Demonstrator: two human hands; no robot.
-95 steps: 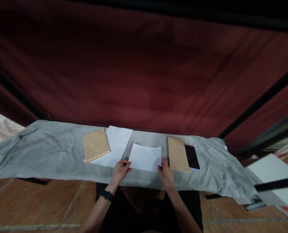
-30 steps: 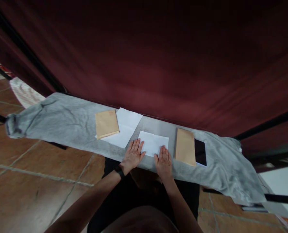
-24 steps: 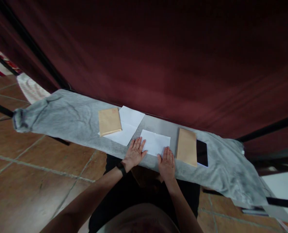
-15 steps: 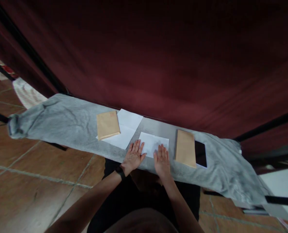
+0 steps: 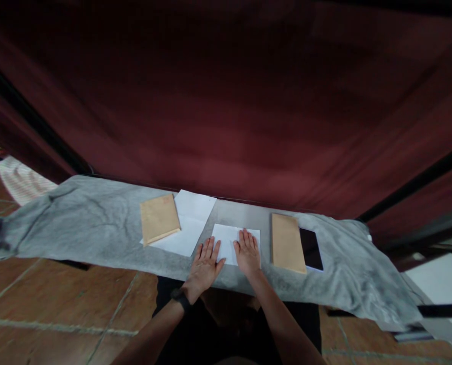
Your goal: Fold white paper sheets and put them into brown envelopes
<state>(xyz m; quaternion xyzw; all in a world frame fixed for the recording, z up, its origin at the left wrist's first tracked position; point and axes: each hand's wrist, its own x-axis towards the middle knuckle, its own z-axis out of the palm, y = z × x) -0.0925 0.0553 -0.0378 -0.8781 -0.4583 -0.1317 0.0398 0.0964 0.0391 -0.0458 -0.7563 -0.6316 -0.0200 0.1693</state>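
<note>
A folded white sheet of paper [image 5: 226, 234] lies flat on the grey cloth in front of me. My left hand [image 5: 205, 263] rests at its left edge, palm down with fingers stretched out. My right hand [image 5: 248, 252] lies flat on the right part of the paper, its fingertips near the middle. Left of these, a brown envelope [image 5: 159, 218] partly covers a larger creased white sheet [image 5: 191, 215]. Over on the right, a stack of brown envelopes [image 5: 287, 242] sits beside a dark-screened phone or tablet [image 5: 311, 248], covering part of its left edge.
Grey cloth [image 5: 96, 218] covers the long narrow surface and hangs over both ends. A dark red curtain [image 5: 226, 126] rises along the back edge, with black poles at either side. Tiled floor [image 5: 96, 299] shows below, and a white board [image 5: 442, 284] stands at the far right.
My right hand has moved up and inward over the folded paper, while my left hand stays by its left edge. The camera view has shifted, so the surface sits lower.
</note>
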